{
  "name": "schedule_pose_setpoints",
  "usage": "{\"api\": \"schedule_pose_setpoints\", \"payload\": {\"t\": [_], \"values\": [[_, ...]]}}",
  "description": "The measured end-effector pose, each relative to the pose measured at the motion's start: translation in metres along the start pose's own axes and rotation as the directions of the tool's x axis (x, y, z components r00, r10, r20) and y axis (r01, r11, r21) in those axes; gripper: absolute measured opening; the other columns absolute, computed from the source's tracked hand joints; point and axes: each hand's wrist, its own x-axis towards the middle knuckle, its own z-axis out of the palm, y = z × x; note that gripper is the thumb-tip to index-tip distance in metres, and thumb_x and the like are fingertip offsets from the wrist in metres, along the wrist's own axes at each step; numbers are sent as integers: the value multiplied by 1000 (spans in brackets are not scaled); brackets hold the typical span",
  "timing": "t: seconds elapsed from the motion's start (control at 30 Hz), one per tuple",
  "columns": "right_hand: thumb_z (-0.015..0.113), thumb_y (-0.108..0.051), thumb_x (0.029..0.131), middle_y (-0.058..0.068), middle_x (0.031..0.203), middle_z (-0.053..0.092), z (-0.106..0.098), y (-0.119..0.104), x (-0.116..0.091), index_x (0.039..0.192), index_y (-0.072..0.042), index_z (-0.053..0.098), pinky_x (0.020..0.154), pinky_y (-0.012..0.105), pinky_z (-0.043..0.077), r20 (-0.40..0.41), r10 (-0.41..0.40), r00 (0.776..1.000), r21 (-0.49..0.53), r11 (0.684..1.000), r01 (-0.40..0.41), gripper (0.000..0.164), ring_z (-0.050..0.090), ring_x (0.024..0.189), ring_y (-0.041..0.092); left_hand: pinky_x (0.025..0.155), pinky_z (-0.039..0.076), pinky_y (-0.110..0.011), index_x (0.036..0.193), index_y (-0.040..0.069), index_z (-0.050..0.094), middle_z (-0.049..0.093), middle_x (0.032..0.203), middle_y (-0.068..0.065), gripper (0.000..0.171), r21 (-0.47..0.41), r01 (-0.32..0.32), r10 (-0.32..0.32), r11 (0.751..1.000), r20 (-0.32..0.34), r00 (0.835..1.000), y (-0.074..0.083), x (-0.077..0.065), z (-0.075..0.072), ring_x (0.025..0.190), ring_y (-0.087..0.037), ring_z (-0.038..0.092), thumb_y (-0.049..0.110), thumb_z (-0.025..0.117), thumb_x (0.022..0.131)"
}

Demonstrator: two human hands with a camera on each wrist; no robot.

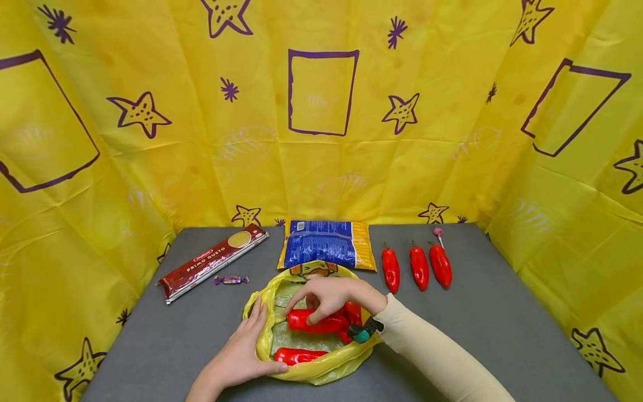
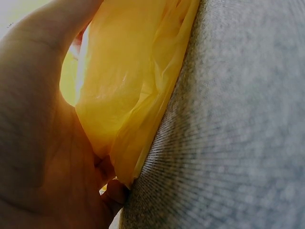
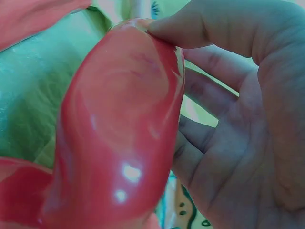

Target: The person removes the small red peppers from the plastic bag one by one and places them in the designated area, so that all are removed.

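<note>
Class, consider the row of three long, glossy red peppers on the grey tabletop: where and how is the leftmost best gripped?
The leftmost pepper is probably best gripped across its thick middle, from above. It lies lengthwise, its thin stem at the far end, and bare grey tabletop shows along both long sides, leaving room for a pinch.

We see one glossy red pepper [image 1: 330,324] held sideways, stem left, at the yellow plastic bag's [image 1: 334,365] mouth. Bag crumpled, open upward on our worktop [image 1: 166,346].
</note>
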Motion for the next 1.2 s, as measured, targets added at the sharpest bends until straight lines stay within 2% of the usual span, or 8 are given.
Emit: {"api": "schedule_pose_setpoints", "payload": {"t": [0.07,0.3,0.5,0.6,0.87,1.0,1.2], "values": [[73,-12,95,-8,75,62,-3,-2,-4,145,-19,67,61,17,50,-19,-9,1000,-9,1000,9,51,55,64,3,114,34,-75,170,4,14,-2,179,-13,144,-1,-2,2,1000,-3,1000,0,0,0,152,-43,32,72,89,67],[72,-9,95,1,121,70,-14,-7,-18,146,-13,65,72,20,56,-92,-78,993,-15,997,77,52,58,74,2,115,31,-76,170,4,14,-4,179,-12,145,-3,-3,3,1000,-6,1000,1,-1,0,155,-46,28,73,89,67],[71,-9,93,3,139,69,-20,-7,-33,145,-9,65,70,20,53,-172,-146,974,-53,989,139,52,53,75,1,116,29,-77,170,4,13,-5,179,-12,145,-4,2,-2,1000,-7,1000,2,-2,-1,156,-49,24,74,89,67],[71,-10,93,3,137,69,-22,-7,-41,144,-8,66,68,20,51,-220,-156,963,-59,987,147,51,51,74,1,117,28,-76,169,3,13,-5,178,-13,146,0,-11,11,1000,-10,1000,1,-3,-1,156,-51,23,74,89,67],[71,-7,95,9,139,68,-24,-6,-63,144,-6,64,63,22,52,-337,-150,930,19,986,166,49,51,67,3,117,30,-74,169,1,14,-5,178,-15,145,13,-45,46,999,-21,999,1,-4,-1,155,-51,25,73,89,68],[70,-8,96,13,144,64,-24,-4,-75,145,-8,63,65,23,50,-379,-123,917,46,987,151,49,51,72,5,118,30,-74,169,1,13,-6,178,-15,145,15,-48,49,999,-20,999,1,-4,-1,156,-50,25,72,89,68],[70,-11,99,16,146,61,-25,-2,-93,145,-5,62,70,26,52,-436,-108,894,64,987,151,48,57,82,10,118,29,-74,169,2,13,-6,178,-14,146,6,-35,35,999,-13,999,1,-3,-1,156,-49,23,73,89,67]]}}
